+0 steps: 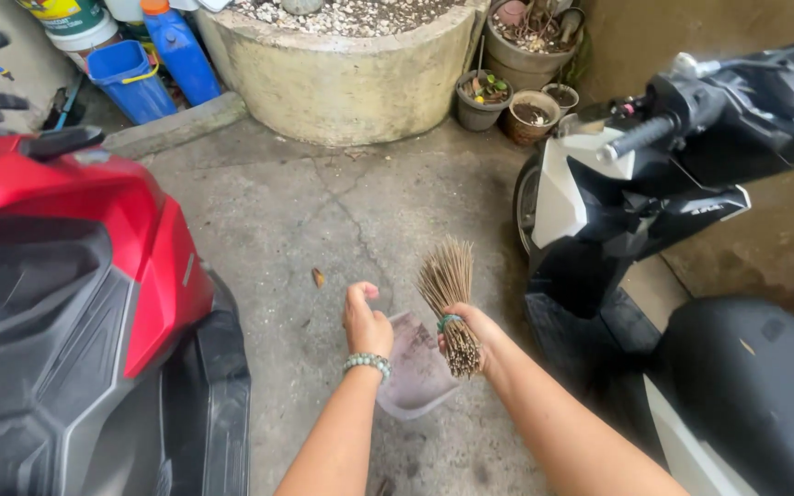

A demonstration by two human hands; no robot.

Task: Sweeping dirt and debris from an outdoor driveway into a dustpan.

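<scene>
Red scooter (66,239), black and white scooter (654,184), brown stick broom (449,294), grey dustpan (415,367), blue bucket (126,78), pale green bead bracelet (367,363)

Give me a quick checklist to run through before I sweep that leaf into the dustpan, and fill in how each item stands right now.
1. Right hand gripped around the stick broom: ok, fingers wrap the bundle near its green band.
2. Left hand holding the dustpan: ok, it seems to grip the handle, though the handle itself is hidden.
3. Dustpan resting flat on the concrete floor: cannot tell.
4. Leaf within view and unobstructed: ok, it lies alone on bare concrete ahead of the left hand.
5. Broom tips touching the floor: not ok, they point up and forward.
6. Room between the red scooter and white scooter: ok, open floor.
</scene>
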